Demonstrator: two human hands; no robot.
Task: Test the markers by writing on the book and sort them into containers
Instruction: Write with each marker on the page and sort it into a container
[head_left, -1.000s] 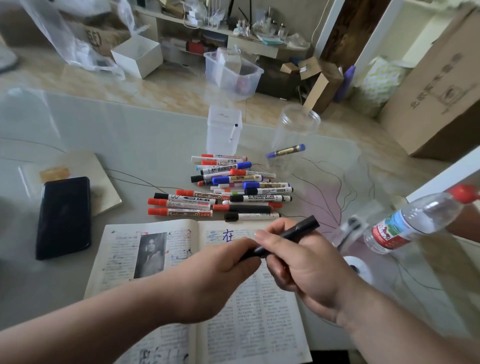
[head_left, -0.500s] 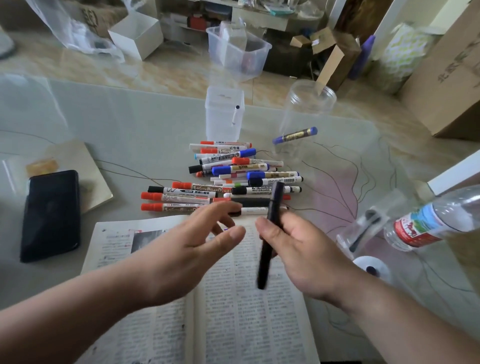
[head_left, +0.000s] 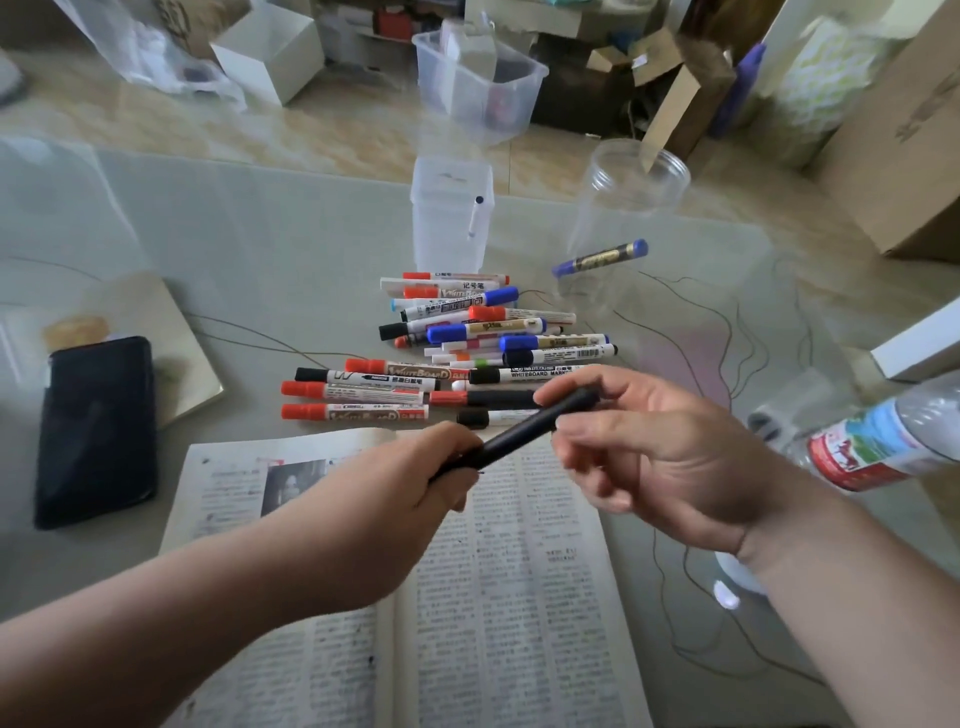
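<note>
At the near edge of the surface: open book (head_left: 519, 597), lying flat, pages of dense print facing up, small photograph on the left page.

Above the book, clear of the pages: black marker (head_left: 524, 428), slanted, lower end to the left, upper end to the right. Lower end gripped in the left hand (head_left: 395, 509), fingers (head_left: 447, 447) curled round the barrel. Upper end pinched by the right hand (head_left: 660, 462) between forefinger and thumb; remaining fingers loosely bent, holding nothing. Cap on or off: cannot tell.

Just beyond the book's far edge, mid-surface: pile of markers (head_left: 467, 353), lying mostly crosswise, caps red, blue and black, several printed as whiteboard markers.

Toward the left edge: black phone (head_left: 96, 431), resting partly on a pale notebook (head_left: 176, 338).

Toward the right edge: plastic water bottle (head_left: 883, 441), red-and-white label, blurred; attitude not determinable.

Beyond the pile, toward the far edge: square clear container (head_left: 451, 249), upright, one white marker (head_left: 474, 218) leaning inside. To its right, apart from it: round clear jar (head_left: 623, 197), upright, top open, one blue-capped marker (head_left: 600, 258) slanted inside.

Past the far edge, on the floor: clear plastic tub (head_left: 478, 88), white box (head_left: 270, 52), cardboard carton (head_left: 909, 130).
</note>
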